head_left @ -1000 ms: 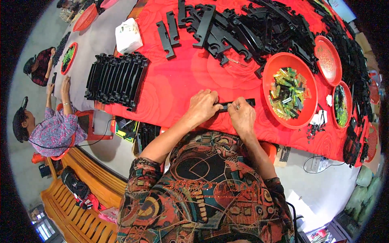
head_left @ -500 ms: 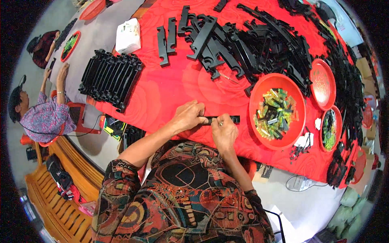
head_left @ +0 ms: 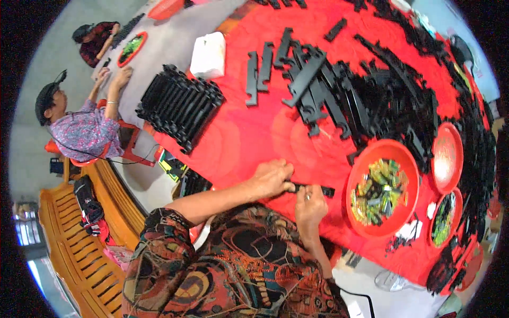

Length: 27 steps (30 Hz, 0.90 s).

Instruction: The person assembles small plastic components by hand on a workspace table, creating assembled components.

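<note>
Close in front of my body, my left hand [head_left: 272,178] is closed on one end of a narrow black plastic strip [head_left: 327,191] lying at the table's near side. My right hand [head_left: 310,205] is closed on the same strip, thumb and fingers pinched over its middle, and the far right end sticks out past it. Whether the pinched fingers also hold a small part is hidden. To the right of my hands sits a red bowl [head_left: 352,214] with many small yellow, green and dark pieces. A neat stack of black plastic strips [head_left: 180,106] lies to the left.
Loose black strips [head_left: 366,98] are heaped beyond my hands on the red tablecloth [head_left: 246,146]. A white tissue pack [head_left: 208,55] stands by the stack. A red plate [head_left: 447,158] and a smaller bowl [head_left: 457,214] lie right. At left a co-worker [head_left: 85,130] sits near a wooden bench [head_left: 79,222].
The whole view has shifted, with the table and things now lower and further right in it. Both my hands keep their grip on the black strip.
</note>
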Each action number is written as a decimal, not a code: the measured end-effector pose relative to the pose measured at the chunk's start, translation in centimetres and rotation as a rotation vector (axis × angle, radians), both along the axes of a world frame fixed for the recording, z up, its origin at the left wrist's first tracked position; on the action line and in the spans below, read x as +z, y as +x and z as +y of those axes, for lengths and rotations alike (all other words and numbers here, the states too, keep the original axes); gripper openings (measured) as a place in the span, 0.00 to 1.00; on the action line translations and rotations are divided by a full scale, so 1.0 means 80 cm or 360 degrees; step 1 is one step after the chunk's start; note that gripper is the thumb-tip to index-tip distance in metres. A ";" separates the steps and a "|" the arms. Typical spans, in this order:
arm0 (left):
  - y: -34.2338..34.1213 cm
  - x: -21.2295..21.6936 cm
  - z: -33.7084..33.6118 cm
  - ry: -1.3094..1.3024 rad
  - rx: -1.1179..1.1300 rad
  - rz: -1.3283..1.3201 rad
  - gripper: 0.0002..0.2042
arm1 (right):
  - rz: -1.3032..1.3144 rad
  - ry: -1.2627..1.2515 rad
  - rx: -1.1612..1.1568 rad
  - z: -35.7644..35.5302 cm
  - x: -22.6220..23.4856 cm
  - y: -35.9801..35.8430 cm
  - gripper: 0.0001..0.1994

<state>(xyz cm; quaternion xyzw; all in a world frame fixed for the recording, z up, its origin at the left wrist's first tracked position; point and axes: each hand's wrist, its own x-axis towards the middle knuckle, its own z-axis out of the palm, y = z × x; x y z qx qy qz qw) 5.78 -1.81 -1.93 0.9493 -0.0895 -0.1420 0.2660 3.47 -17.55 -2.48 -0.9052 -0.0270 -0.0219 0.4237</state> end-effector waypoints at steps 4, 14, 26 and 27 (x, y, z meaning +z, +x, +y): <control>-0.004 0.004 -0.009 0.0026 -0.0009 0.0021 0.19 | -0.0058 -0.0046 -0.0003 0.001 -0.002 -0.007 0.07; 0.019 0.008 0.001 -0.0038 -0.0022 0.0209 0.18 | -0.0028 -0.0125 -0.0014 -0.002 0.001 0.002 0.09; 0.012 0.018 0.009 -0.0025 -0.0108 0.0264 0.16 | -0.0069 0.0076 -0.0137 0.004 -0.008 -0.003 0.08; 0.011 0.017 0.007 -0.0041 -0.0109 0.0276 0.16 | -0.0058 0.0060 -0.0136 0.002 -0.007 -0.004 0.08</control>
